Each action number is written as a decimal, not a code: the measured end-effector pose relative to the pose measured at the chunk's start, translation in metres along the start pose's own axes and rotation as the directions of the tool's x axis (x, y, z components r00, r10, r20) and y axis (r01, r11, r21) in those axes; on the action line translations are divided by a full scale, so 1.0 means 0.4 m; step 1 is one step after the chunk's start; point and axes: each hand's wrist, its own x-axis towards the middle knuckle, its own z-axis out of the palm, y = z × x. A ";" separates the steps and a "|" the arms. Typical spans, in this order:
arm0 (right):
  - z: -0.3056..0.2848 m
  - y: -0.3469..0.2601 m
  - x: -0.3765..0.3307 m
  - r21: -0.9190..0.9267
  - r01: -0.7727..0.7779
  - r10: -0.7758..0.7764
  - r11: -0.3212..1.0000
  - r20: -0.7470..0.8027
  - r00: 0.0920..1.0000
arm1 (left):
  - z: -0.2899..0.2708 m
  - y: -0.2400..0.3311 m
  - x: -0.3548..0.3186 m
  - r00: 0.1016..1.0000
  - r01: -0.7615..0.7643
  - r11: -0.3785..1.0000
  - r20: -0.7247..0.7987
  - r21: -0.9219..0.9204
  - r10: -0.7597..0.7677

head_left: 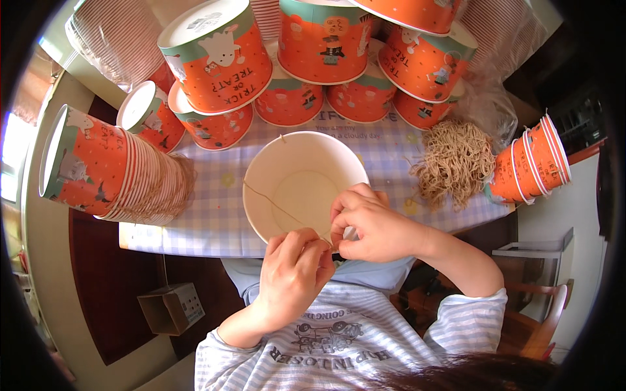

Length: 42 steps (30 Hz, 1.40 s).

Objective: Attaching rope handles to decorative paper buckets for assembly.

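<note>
Tan string (277, 204) crosses the white tub (306, 186), directly beyond the grip. Left hand (295, 274) and right hand (368, 225) pinch the string at the tub's near edge; uneven tension could cause slipping, and a hard tug could tip the tub.

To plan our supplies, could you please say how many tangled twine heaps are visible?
1: the tangled twine heap lies on the checked tablecloth, right of the open bucket; more may be hidden behind the stacked buckets.

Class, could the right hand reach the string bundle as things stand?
Probably yes: nothing stands between the right hand and the string bundle, though that hand is busy at the white bucket.
</note>
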 end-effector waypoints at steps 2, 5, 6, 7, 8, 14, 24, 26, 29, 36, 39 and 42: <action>-0.002 -0.002 0.004 -0.002 -0.017 0.018 1.000 0.009 1.000 | -0.008 0.001 -0.001 1.000 -0.001 1.000 -0.018 0.024 0.002; -0.005 -0.006 0.008 -0.013 -0.042 0.043 0.999 0.033 0.999 | -0.011 -0.004 -0.008 0.996 -0.090 0.995 0.015 0.051 0.090; -0.006 -0.007 0.008 -0.021 -0.053 0.054 0.998 0.046 0.997 | -0.011 -0.002 -0.006 0.996 -0.090 0.995 0.015 0.052 0.089; -0.007 -0.008 0.009 -0.021 -0.054 0.055 0.998 0.046 0.997 | -0.007 -0.002 -0.001 0.995 -0.095 0.994 0.022 0.054 0.094; -0.009 -0.010 0.010 -0.022 -0.067 0.068 0.998 0.054 0.996 | -0.005 -0.002 0.003 0.995 -0.099 0.993 0.029 0.056 0.098; -0.010 -0.010 0.015 -0.027 -0.093 0.095 0.995 0.082 0.992 | -0.006 0.010 0.013 0.996 -0.039 0.996 0.079 0.081 0.033; -0.009 -0.013 0.013 -0.018 -0.088 0.089 0.996 0.075 0.993 | -0.003 0.009 0.022 0.989 0.007 0.998 0.145 0.059 -0.016; -0.010 -0.012 0.011 -0.022 -0.087 0.089 0.996 0.076 0.993 | 0.001 -0.007 0.015 0.995 0.032 0.999 0.095 -0.012 -0.031; -0.012 -0.011 0.009 -0.014 -0.082 0.083 0.997 0.081 0.993 | -0.007 -0.012 0.007 0.994 0.050 0.997 0.097 -0.061 -0.044; -0.015 -0.013 0.014 -0.006 -0.100 0.100 0.995 0.097 0.990 | -0.011 0.000 0.016 0.996 -0.009 0.999 0.093 -0.035 0.012; -0.011 -0.015 0.017 -0.020 -0.110 0.111 0.994 0.100 0.989 | -0.009 0.004 0.017 0.993 0.014 1.000 0.120 0.010 -0.015; -0.003 -0.011 0.013 -0.029 -0.061 0.062 0.998 0.033 0.998 | -0.009 0.008 0.017 0.989 0.027 0.999 0.142 0.025 -0.031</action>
